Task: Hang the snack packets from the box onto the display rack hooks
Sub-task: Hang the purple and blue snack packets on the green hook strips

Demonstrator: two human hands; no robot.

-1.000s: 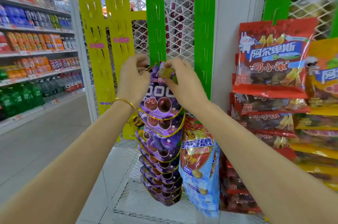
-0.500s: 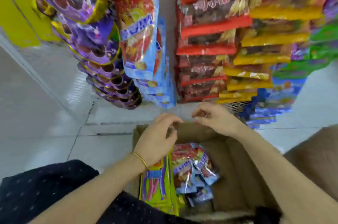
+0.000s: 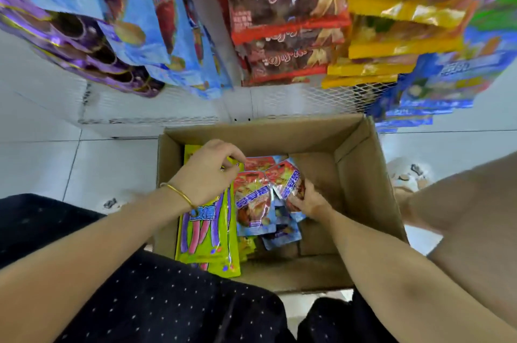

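The blue-and-red packet [image 3: 288,179] I'm after lies tilted on top of a loose heap of matching packets [image 3: 256,209] in the middle of the cardboard box [image 3: 361,188]. My right grip [image 3: 307,200] is grasping it, fingers wrapped round its right edge. My left grip [image 3: 207,174] hangs just beside it, fingers curled over the top of the yellow-green packets [image 3: 207,239] standing along the box's left wall. Whether it is pinching one of them or only poised above, I cannot tell. The box sits on the tiled floor [image 3: 42,163] at the foot of the display rack [image 3: 307,96].

I judge this to be the fetching step: a packet is in hand but not yet out of the box. The next move calls for lifting it clear without dragging its neighbours along, then turning its top edge up so the hang hole can be found. The likely target is the blue column [image 3: 156,23] hanging up and to the left. The hooks themselves are hidden behind the stock.
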